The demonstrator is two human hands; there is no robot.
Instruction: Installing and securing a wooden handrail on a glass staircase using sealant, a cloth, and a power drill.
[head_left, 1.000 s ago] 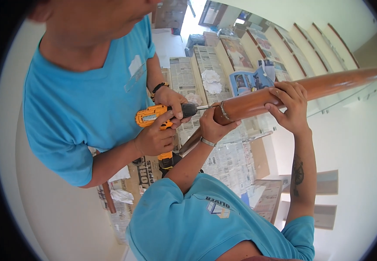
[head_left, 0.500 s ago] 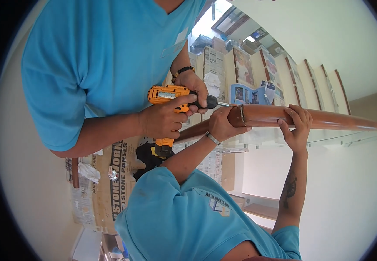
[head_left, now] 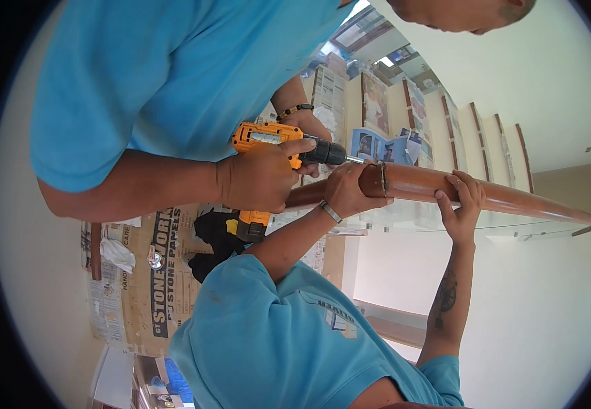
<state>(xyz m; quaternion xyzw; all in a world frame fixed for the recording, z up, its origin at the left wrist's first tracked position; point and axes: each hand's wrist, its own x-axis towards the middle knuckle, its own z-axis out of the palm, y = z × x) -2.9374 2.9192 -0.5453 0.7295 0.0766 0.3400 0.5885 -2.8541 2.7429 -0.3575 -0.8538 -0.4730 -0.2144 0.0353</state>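
Note:
My left hand (head_left: pixel 350 194), with a metal band at the wrist, wraps a brown wooden handrail (head_left: pixel 425 183) just left of a ragged joint between two lengths. Further right, my right hand (head_left: pixel 462 198) grips the rail, thumb on the near side and fingers over it. A co-worker in a blue shirt holds an orange and black cordless drill (head_left: pixel 254 135). One co-worker's hand (head_left: pixel 261 177) is around the drill's grip; the other (head_left: pixel 306 126) is partly hidden behind the chuck. The drill's silver bit (head_left: pixel 355 159) points at the rail beside my left hand; its tip is hard to make out.
Glass panels stand below the rail. Behind it climb stairs (head_left: pixel 438 123) with paper-covered treads and a blue printed sheet (head_left: pixel 377 144). Printed cardboard (head_left: pixel 179 293) covers the floor, with a black cloth-like item (head_left: pixel 210 238) near the drill's battery. The co-worker's body fills the upper left.
The co-worker leans further in, the head now showing at the top. The co-worker's hand at the chuck has shifted behind it. My hands keep their hold on the rail; the view shifts slightly.

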